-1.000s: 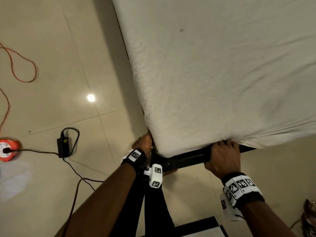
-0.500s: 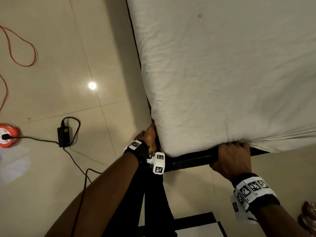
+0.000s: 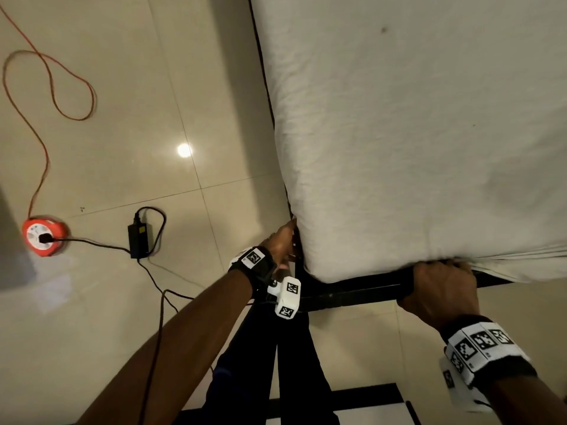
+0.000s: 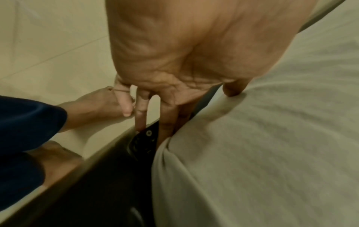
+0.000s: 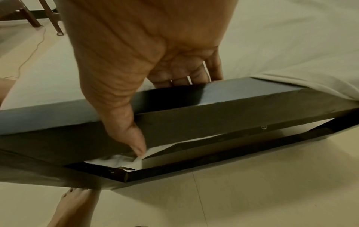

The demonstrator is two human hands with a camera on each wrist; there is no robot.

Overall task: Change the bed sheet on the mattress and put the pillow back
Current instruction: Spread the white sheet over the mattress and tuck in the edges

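An off-white bed sheet (image 3: 414,133) covers the mattress, pulled over its near corner. My left hand (image 3: 279,240) is at the left side of that corner. Its straight fingers (image 4: 167,122) push down between the sheet (image 4: 262,145) and the black bed frame (image 4: 120,169), thumb resting on the sheet. My right hand (image 3: 441,286) is at the foot edge. Its fingers (image 5: 213,67) reach down behind the frame rail (image 5: 223,110) against the sheet (image 5: 291,38), their tips hidden; the thumb lies on the rail's outer face. No pillow is in view.
On the tiled floor to the left lie an orange cord reel (image 3: 43,240), its orange cable (image 3: 49,87) and a black power adapter (image 3: 139,237) with a black lead. My legs (image 3: 276,363) and bare feet (image 5: 73,205) stand at the bed corner. Chair legs (image 5: 50,16) stand beyond.
My left hand has slid a little further in along the side of the mattress corner. My right hand has shifted slightly right along the foot edge. The view has drifted.
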